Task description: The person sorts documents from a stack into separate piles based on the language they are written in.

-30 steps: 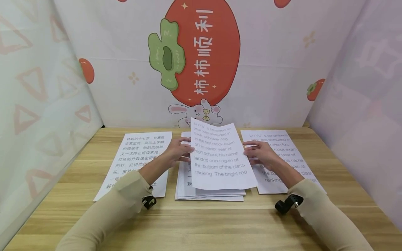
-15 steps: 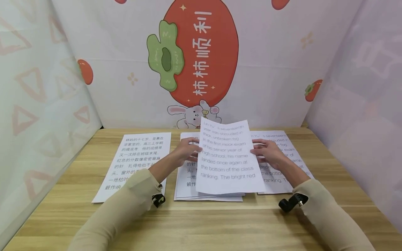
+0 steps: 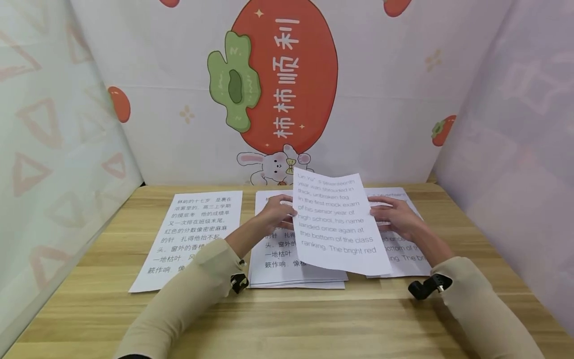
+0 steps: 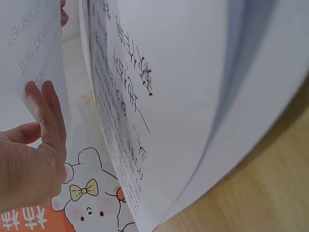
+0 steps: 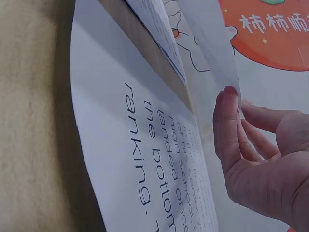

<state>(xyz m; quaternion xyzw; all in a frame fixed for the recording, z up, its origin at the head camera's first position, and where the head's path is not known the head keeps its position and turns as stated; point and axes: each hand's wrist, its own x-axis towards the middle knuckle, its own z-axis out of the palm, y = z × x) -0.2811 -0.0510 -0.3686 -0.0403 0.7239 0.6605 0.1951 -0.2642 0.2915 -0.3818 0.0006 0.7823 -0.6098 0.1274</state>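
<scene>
head view bright, evenly lit | right wrist view dimmer | soft shadow on table [image 5: 29, 121]

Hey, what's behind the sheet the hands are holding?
Behind the held sheet, the head view shows parts of the middle stack, with Chinese text, and the right page, with English text. In that view, print the sheet covers cannot be seen.

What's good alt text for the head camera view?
A person's left hand and right hand hold an English-printed sheet by its side edges above a wooden table, partly hiding a middle paper stack and a page at right. A Chinese-printed page lies at left.
</scene>
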